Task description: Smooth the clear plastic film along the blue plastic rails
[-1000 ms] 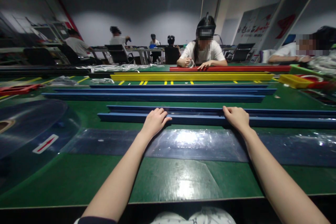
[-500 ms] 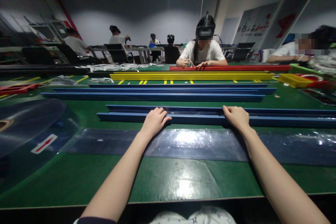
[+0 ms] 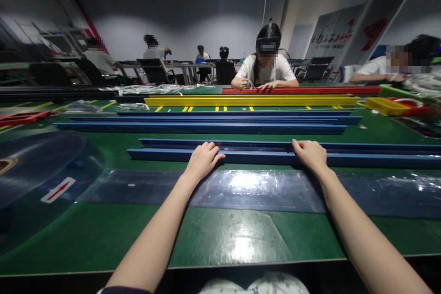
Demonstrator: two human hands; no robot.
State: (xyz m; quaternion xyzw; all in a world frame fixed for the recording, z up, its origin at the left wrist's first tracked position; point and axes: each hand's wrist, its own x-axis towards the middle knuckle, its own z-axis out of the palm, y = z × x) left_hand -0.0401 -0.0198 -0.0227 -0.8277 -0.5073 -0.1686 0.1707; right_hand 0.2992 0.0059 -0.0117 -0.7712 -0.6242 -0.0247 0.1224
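Both hands are down on the nearest blue rail, left hand and right hand well apart with fingers curled over its top edge, clear plastic film lying just below the knuckles.

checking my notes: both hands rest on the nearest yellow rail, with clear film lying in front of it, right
Not quite. The rail under the left hand and right hand is blue, not yellow; the yellow rail lies farther back. The head view shows it. The clear film does lie in front of it.
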